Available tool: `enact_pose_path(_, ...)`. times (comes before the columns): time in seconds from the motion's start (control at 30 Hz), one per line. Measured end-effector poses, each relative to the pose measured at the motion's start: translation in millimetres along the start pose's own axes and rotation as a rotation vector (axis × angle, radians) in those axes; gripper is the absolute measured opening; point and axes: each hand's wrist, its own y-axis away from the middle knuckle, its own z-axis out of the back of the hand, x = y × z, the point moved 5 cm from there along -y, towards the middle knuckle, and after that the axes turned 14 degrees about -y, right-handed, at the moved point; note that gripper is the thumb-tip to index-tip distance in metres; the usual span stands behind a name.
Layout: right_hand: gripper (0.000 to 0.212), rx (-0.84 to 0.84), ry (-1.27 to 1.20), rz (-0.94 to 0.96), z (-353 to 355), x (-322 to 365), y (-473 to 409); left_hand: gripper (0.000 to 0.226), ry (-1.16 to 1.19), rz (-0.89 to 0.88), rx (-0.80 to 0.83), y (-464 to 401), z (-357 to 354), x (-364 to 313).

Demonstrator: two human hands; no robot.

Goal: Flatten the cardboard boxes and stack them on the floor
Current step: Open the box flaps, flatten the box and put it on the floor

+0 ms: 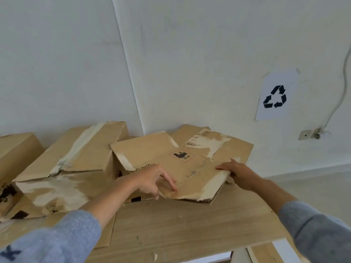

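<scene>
A flattened brown cardboard box (190,164) with a torn label and a black printed mark lies tilted on the wooden table (190,224), leaning on another box. My left hand (153,181) presses its fingers on the near left part of it. My right hand (237,173) grips its near right edge, thumb on top. Two taped boxes that still have their shape stand to the left: one (79,150) in the middle and one (17,149) at the far left. A torn flat piece (53,190) lies in front of them.
A white wall stands right behind the table. A paper sheet with a recycling sign (275,95) is taped to it at the right, near a wall socket (311,133) with a cable. Pale floor (322,190) shows to the right of the table.
</scene>
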Motion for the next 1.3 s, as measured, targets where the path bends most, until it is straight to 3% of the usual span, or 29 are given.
enact_pose_path(0.1, 0.062, 0.113, 0.117, -0.088, -22, -2, 2, 0.063, -0.120, -0.004, -0.012, -6, -28, 11)
enact_pose_path(0.2, 0.072, 0.122, 0.127, -0.127, -31, 2, 5, 0.076, -0.142, 0.023, 0.022, -15, -56, 21)
enact_pose_path(0.27, 0.064, 0.084, 0.016, -0.177, -38, -1, 6, 0.077, -0.098, 0.061, 0.063, -22, -67, 28)
enact_pose_path(0.37, 0.034, -0.084, -0.104, -0.262, -47, -1, 0, 0.070, 0.020, 0.093, 0.081, -36, -69, 33)
enact_pose_path(0.53, 0.037, -0.102, 0.107, -0.503, -62, 10, -29, 0.054, 0.191, 0.245, -0.168, -70, -52, 44)
enact_pose_path(0.63, 0.057, -0.148, 0.134, -0.483, -89, 1, -36, 0.043, -0.020, 0.281, -0.336, -90, -65, 53)
enact_pose_path(0.73, 0.065, -0.196, 0.229, -0.427, -102, -9, -36, 0.047, -0.254, 0.240, -0.428, -97, -89, 55)
enact_pose_path(0.8, 0.066, -0.145, 0.237, -0.407, -103, -10, -30, 0.047, -0.234, 0.282, -0.377, -92, -99, 50)
enact_pose_path(0.97, 0.063, -0.019, 0.264, -0.320, -85, -21, -16, 0.046, -0.223, 0.396, -0.427, -68, -108, 10)
enact_pose_path(1.1, 0.060, 0.001, 0.173, -0.216, -49, -32, 1, 0.033, -0.218, 0.286, -0.477, -58, -102, -25)
enact_pose_path(1.2, 0.048, 0.004, 0.114, -0.221, -31, -37, -9, 0.025, 0.009, 0.175, -0.471, -67, -98, -29)
enact_pose_path(1.3, 0.051, -0.071, 0.085, -0.286, -36, -33, -33, 0.025, 0.012, 0.232, -0.574, -87, -80, -8)
